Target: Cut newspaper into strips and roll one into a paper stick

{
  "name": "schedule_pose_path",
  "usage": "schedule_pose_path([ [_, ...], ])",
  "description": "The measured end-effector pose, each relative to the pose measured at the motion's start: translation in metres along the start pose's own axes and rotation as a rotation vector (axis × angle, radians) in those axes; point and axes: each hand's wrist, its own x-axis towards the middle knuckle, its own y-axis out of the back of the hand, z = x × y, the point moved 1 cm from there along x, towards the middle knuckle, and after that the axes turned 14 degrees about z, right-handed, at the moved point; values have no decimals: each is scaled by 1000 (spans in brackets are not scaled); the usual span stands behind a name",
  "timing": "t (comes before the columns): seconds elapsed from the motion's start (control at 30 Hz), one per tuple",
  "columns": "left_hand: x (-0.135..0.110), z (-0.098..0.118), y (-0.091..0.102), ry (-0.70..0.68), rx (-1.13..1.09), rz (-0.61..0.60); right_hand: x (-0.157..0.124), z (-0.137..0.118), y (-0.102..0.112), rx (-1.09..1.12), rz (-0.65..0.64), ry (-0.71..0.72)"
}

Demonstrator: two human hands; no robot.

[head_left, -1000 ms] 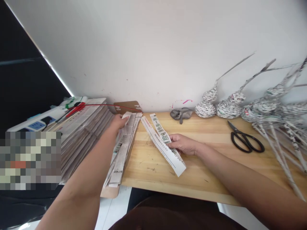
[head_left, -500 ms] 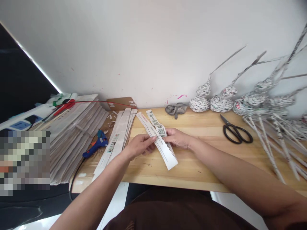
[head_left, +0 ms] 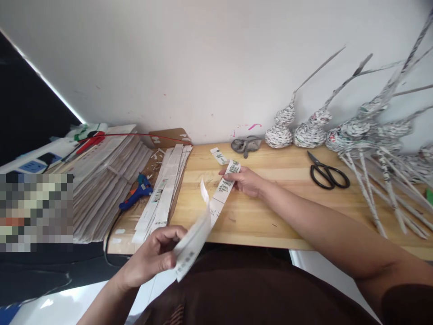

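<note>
My left hand (head_left: 154, 255) is low in front of the table's edge, closed with thumb and fingers on a white paper strip (head_left: 194, 246) that is slightly blurred and curls at its upper end. Over the table, my right hand (head_left: 245, 180) pinches a newspaper strip (head_left: 219, 194) with green print. That strip bends over at the fingers, and its far end lies toward the wall. The two papers overlap between my hands; whether they are joined I cannot tell. Left of them lies a pile of cut paper strips (head_left: 169, 185).
Black-handled scissors (head_left: 328, 176) lie to the right. Woven paper gourds (head_left: 279, 131) stand by the wall, with rolled paper sticks (head_left: 392, 194) in front. A blue glue gun (head_left: 137, 194), its cable and a tall newspaper stack (head_left: 111, 189) are at left. A grey cloth-like bundle (head_left: 246, 145) sits at the back.
My left hand has moved down and left toward my body, drawing its strip along. My right hand stays nearly in place, now with the green-printed strip bent at its fingers. The view has tilted slightly.
</note>
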Motion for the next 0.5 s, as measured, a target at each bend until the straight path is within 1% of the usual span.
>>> schedule_pose_path([
  [0.07,-15,-16,5,51,106,40,1,0,-1,22,24,23],
  [0.13,-25,-30,9,84,138,80,1,-1,-2,37,48,43],
  [0.2,-33,-38,12,88,140,99,2,-2,-2,48,73,65],
  [0.27,-38,-42,15,78,139,129,3,-4,-1,52,98,87],
  [0.4,-43,-42,24,66,151,216,4,-9,2,57,160,141],
  [0.5,-43,-41,31,68,87,287,6,-18,5,78,290,260],
])
